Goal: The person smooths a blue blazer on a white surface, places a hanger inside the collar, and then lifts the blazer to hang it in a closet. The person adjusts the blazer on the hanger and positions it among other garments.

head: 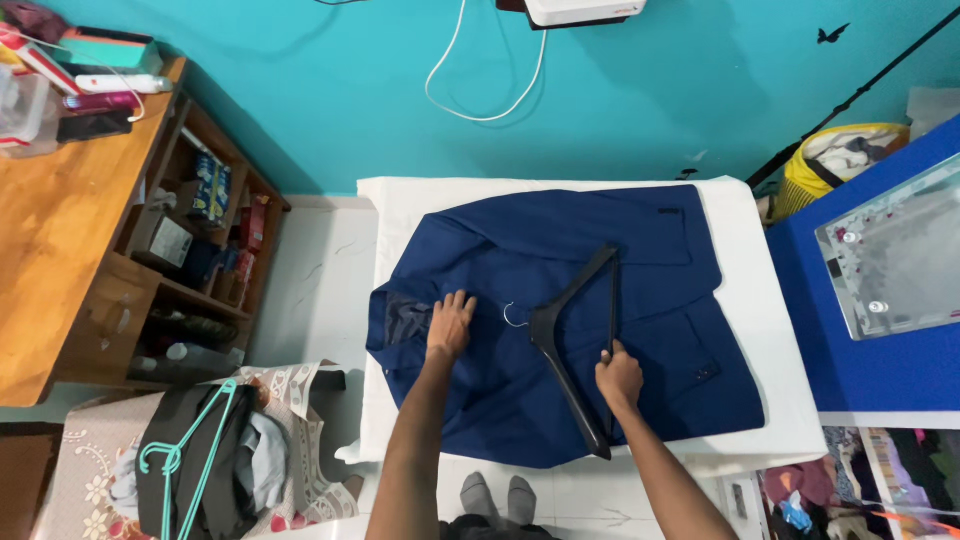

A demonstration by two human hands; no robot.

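Black hanger [572,340], gripped by the right hand [619,376], may snag or rumple the blue jacket [560,300] that the flat, empty left hand [450,325] pins to the tabletop [760,330].

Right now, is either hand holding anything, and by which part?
The right hand grips the black hanger by its thin bottom bar, near the bar's middle. The left hand holds nothing; it lies flat on the blue jacket near the collar.
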